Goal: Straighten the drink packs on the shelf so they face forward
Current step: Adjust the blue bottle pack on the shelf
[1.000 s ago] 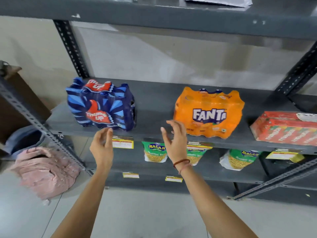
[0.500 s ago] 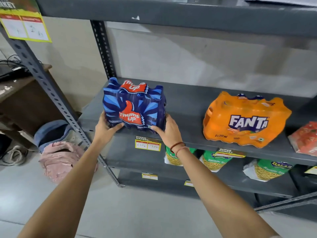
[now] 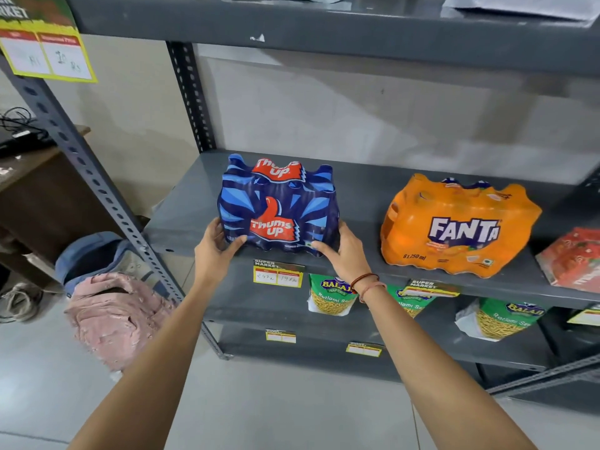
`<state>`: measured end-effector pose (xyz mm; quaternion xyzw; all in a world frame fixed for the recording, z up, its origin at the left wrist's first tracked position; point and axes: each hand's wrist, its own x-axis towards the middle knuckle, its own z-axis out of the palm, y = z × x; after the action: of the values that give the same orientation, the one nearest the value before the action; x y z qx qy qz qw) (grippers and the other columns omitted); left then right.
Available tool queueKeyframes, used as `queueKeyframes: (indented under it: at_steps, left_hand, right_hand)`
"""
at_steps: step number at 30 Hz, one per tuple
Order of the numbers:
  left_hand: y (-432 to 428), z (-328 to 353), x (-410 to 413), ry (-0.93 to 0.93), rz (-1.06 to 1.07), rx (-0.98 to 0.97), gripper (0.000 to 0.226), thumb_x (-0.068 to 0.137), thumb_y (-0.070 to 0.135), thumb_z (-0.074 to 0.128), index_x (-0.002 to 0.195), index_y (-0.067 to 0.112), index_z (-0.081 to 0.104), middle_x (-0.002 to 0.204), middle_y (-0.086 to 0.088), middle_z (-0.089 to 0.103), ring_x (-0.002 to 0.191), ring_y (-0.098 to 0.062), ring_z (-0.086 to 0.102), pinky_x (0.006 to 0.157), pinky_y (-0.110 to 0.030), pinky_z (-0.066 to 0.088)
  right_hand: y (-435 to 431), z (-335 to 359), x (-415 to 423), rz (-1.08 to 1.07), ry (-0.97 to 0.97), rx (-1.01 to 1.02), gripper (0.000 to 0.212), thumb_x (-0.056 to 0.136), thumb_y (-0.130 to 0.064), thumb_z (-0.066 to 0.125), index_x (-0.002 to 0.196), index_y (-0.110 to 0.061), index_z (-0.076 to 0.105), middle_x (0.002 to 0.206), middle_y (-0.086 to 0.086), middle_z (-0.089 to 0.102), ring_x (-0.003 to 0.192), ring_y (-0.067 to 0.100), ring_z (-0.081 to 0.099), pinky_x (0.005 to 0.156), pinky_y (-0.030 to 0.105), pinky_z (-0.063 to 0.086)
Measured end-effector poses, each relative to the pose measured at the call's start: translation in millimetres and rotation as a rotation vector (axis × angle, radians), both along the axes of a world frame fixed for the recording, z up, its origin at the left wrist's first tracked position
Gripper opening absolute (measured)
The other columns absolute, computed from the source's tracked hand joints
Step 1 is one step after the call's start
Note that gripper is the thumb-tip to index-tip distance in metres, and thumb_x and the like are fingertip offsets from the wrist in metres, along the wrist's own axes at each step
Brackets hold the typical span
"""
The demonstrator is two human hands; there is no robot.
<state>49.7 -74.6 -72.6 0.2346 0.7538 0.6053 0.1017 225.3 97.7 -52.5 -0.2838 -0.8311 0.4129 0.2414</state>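
A blue Thums Up drink pack (image 3: 279,206) stands near the front left of the grey shelf (image 3: 363,177), its logo facing me. My left hand (image 3: 216,248) grips its lower left corner and my right hand (image 3: 341,254) grips its lower right corner. An orange Fanta pack (image 3: 454,225) stands to the right, logo forward but turned slightly. A red drink pack (image 3: 571,258) lies at the right edge, partly cut off.
Green Balaji snack bags (image 3: 328,293) sit on the lower shelf. Price tags (image 3: 277,276) hang on the shelf edge. A slotted upright (image 3: 94,177) runs at the left, a pink bag (image 3: 110,316) and a blue bag (image 3: 91,254) lie on the floor beside it.
Both hands reached from below the shelf and closed on the Thums Up pack's lower corners. The pack now faces more squarely forward. The view shifted left.
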Motion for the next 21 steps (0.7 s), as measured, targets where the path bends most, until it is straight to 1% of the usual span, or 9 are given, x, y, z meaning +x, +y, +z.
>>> queueKeyframes:
  at_steps: [1,2,5,6,10,14,18,20,21]
  left_hand:
    - [1,0,2,0.004,-0.001,0.006,0.059,0.080,0.016,0.071,0.132,0.009,0.045,0.124,0.000,0.059,0.108,-0.009,0.059,0.084,-0.005,0.044]
    - [1,1,5,0.006,0.001,0.008,0.059,0.080,0.016,0.071,0.132,0.009,0.045,0.124,-0.001,0.059,0.107,-0.009,0.059,0.084,-0.005,0.043]
    - [2,1,9,-0.006,0.009,0.021,0.059,0.080,0.017,0.071,0.132,0.010,0.045,0.126,-0.002,0.060,0.108,-0.008,0.059,0.090,-0.013,0.045]
    - [2,2,11,-0.012,0.012,0.022,0.059,0.080,0.017,0.071,0.132,0.010,0.045,0.126,-0.002,0.060,0.108,-0.009,0.059,0.089,-0.012,0.045]
    - [4,2,16,0.002,0.008,0.024,0.056,0.080,0.016,0.072,0.130,0.009,0.047,0.122,-0.001,0.061,0.107,-0.011,0.060,0.080,0.000,0.043]
    - [5,-1,19,0.001,0.017,0.024,0.057,0.079,0.018,0.072,0.130,0.010,0.047,0.123,-0.002,0.062,0.108,-0.012,0.061,0.079,0.000,0.044]
    - [4,-1,21,-0.003,0.021,0.016,0.058,0.080,0.017,0.071,0.132,0.009,0.046,0.126,-0.003,0.060,0.109,-0.012,0.059,0.079,0.000,0.044]
    - [3,3,26,-0.010,0.042,-0.006,0.058,0.082,0.018,0.070,0.133,0.010,0.045,0.129,-0.003,0.058,0.112,-0.012,0.057,0.084,-0.006,0.044]
    - [3,1,28,-0.013,0.076,-0.014,0.056,0.082,0.019,0.069,0.132,0.011,0.046,0.130,-0.003,0.058,0.115,-0.014,0.056,0.088,-0.014,0.045]
  right_hand:
    - [0,0,2,-0.004,0.002,-0.001,0.054,0.084,-0.028,0.065,0.128,-0.006,0.043,0.130,0.013,0.056,0.119,0.028,0.055,0.096,0.034,0.047]
    - [0,0,4,-0.007,0.000,-0.003,0.054,0.085,-0.028,0.064,0.129,-0.007,0.042,0.131,0.013,0.056,0.119,0.028,0.055,0.096,0.035,0.047]
    - [-1,1,8,-0.011,0.002,-0.015,0.054,0.085,-0.028,0.063,0.130,-0.007,0.041,0.132,0.013,0.055,0.120,0.028,0.054,0.096,0.035,0.047]
    - [-1,2,9,-0.010,-0.004,-0.019,0.054,0.086,-0.028,0.063,0.130,-0.008,0.040,0.132,0.013,0.055,0.120,0.028,0.054,0.097,0.036,0.047]
    - [2,2,12,-0.007,-0.011,-0.025,0.054,0.086,-0.027,0.063,0.131,-0.007,0.039,0.133,0.013,0.054,0.120,0.028,0.054,0.095,0.035,0.047]
    - [5,3,17,0.002,-0.017,-0.055,0.054,0.086,-0.027,0.063,0.131,-0.008,0.039,0.133,0.013,0.054,0.121,0.029,0.054,0.096,0.039,0.048]
    - [2,5,18,-0.017,-0.027,-0.061,0.055,0.085,-0.028,0.064,0.130,-0.008,0.040,0.132,0.013,0.055,0.120,0.028,0.055,0.095,0.037,0.048]
    - [0,5,20,-0.037,-0.029,-0.050,0.055,0.084,-0.030,0.065,0.128,-0.007,0.042,0.130,0.013,0.057,0.118,0.028,0.056,0.094,0.037,0.049]
    - [2,0,22,-0.055,-0.022,-0.049,0.055,0.083,-0.030,0.066,0.128,-0.007,0.044,0.129,0.014,0.057,0.117,0.028,0.057,0.094,0.037,0.049]
